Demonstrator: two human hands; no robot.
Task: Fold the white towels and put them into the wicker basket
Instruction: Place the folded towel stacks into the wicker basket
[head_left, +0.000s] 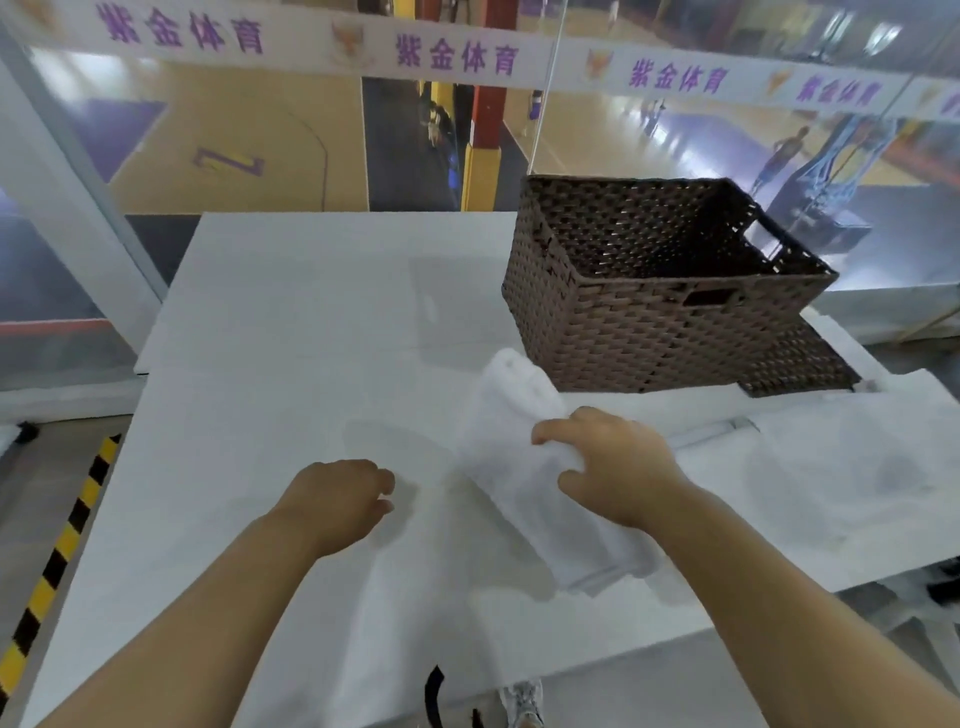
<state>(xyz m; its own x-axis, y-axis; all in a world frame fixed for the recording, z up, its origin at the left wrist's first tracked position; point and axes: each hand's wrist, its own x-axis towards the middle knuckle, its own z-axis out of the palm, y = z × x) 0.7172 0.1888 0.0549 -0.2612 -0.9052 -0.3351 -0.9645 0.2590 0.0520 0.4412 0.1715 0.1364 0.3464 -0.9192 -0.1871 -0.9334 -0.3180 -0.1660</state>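
Note:
My right hand (613, 467) grips a folded white towel (511, 447) and holds it lifted above the white table (291, 322), just in front of the basket. The brown wicker basket (618, 322) stands at the back right of the table, and its visible inside looks dark with nothing showing. My left hand (340, 496) hovers over the table to the left of the towel, fingers loosely curled, holding nothing. Another white towel (852, 478) lies spread flat on the table at the right, under my right forearm.
A brown woven lid or tray (800, 369) lies flat beside the basket's right front. A glass wall stands behind the table. Yellow-black hazard tape (57, 556) marks the floor at the left. A shoe (524, 701) shows below the table's near edge.

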